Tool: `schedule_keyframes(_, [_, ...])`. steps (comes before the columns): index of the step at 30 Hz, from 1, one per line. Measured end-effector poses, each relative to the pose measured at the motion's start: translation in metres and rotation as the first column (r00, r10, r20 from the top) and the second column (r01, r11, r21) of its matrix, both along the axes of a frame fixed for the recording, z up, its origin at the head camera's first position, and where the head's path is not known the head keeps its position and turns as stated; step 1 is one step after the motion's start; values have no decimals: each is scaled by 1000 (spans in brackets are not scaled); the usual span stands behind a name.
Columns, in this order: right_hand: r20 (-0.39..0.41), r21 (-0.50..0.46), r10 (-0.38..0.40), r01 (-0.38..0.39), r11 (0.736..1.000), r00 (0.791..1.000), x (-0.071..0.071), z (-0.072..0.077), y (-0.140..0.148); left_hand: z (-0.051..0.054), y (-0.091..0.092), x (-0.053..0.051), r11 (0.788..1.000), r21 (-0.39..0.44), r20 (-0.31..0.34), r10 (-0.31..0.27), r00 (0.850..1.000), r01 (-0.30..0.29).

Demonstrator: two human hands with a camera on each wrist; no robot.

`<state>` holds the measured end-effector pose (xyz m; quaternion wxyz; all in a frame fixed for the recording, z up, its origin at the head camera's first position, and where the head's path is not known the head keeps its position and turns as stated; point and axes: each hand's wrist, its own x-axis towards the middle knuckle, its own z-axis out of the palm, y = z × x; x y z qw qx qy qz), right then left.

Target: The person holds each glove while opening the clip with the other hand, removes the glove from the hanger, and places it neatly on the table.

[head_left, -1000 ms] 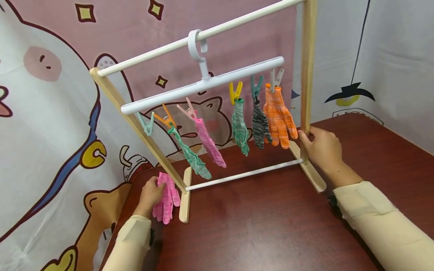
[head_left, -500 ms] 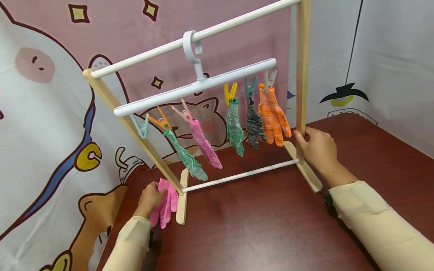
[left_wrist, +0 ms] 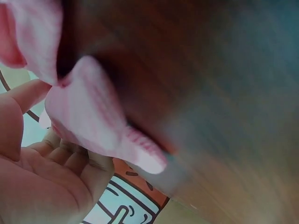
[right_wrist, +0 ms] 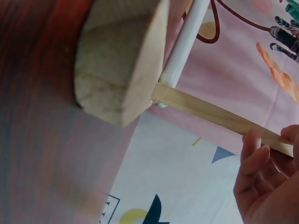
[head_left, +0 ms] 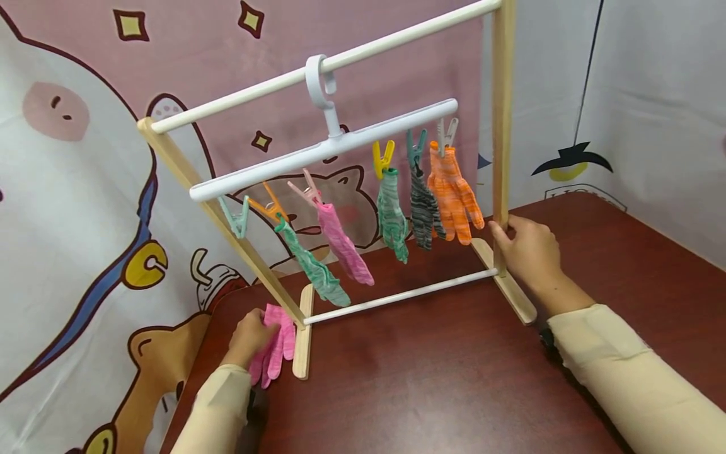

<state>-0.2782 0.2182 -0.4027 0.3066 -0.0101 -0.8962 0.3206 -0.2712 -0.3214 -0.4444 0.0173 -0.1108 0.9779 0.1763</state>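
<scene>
My left hand (head_left: 247,334) pinches a pink knitted glove (head_left: 275,353) beside the rack's left foot. In the left wrist view the glove (left_wrist: 88,112) hangs between thumb and fingers, partly blurred. My right hand (head_left: 530,255) grips the lower part of the right wooden post (head_left: 501,126) of the drying rack; the right wrist view shows fingers curled at that post (right_wrist: 210,109). From the rack's top rod (head_left: 397,41) hangs a white hanger (head_left: 334,145). Clothespins hold a green glove (head_left: 312,265), a pink glove (head_left: 343,246), another green glove (head_left: 392,214), a grey-black glove (head_left: 424,208) and an orange glove (head_left: 454,192).
A light-green clothespin (head_left: 237,221) hangs without a glove at the hanger's left end. The rack's wooden feet (head_left: 303,343) stand on the dark red-brown table (head_left: 408,384). A cartoon-print cloth (head_left: 340,31) covers the wall close behind.
The head view has shifted slightly. My left hand and the held pink glove have come down a little beside the rack foot. My right hand stays on the post.
</scene>
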Motion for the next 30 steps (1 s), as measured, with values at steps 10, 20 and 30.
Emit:
schedule_keyframes(10, [-9, -2, 9, -9, 1000, 1000, 0, 0, 2, 2, -1, 1, 999, -10, 47, 36, 998, -36])
schedule_keyframes(20, [0, -9, 7, -7, 1000, 1000, 1, -1, 0, 6, 3, 5, 997, -18, 8, 70, 998, -70])
schedule_keyframes(30, [-22, -9, 1, -1, 1000, 1000, -1, 0, -1, 36, 36, 29, 984, 161, -437, 144, 888, -80])
